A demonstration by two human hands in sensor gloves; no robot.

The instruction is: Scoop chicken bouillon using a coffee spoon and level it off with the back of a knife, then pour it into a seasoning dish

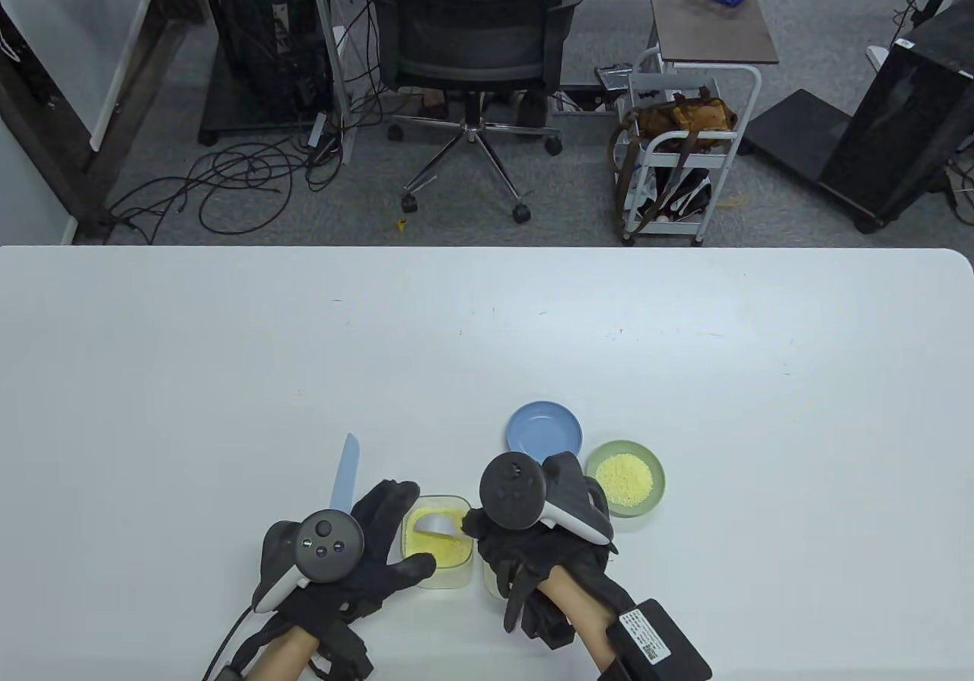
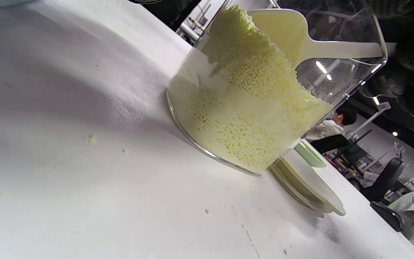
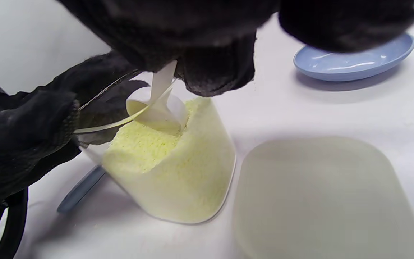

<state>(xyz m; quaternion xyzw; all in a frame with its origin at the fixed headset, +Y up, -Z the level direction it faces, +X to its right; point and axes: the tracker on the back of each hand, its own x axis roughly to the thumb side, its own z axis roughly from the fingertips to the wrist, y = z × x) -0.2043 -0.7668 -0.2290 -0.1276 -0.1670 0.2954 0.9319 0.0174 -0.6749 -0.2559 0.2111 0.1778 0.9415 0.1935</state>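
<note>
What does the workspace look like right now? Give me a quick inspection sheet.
Surface: white table, stray granules near the container.
Job's things: clear bouillon container tilted, white spoon digging into the powder; blue knife lying flat; blue dish bare; green dish holds granules; lid lying beside the container.
Clutter: nothing seen.
Hands: left hand grips the container; right hand pinches the spoon handle.
Cables: glove lead at left wrist; loose cables on floor.
Surroundings: office chair, cart.
</note>
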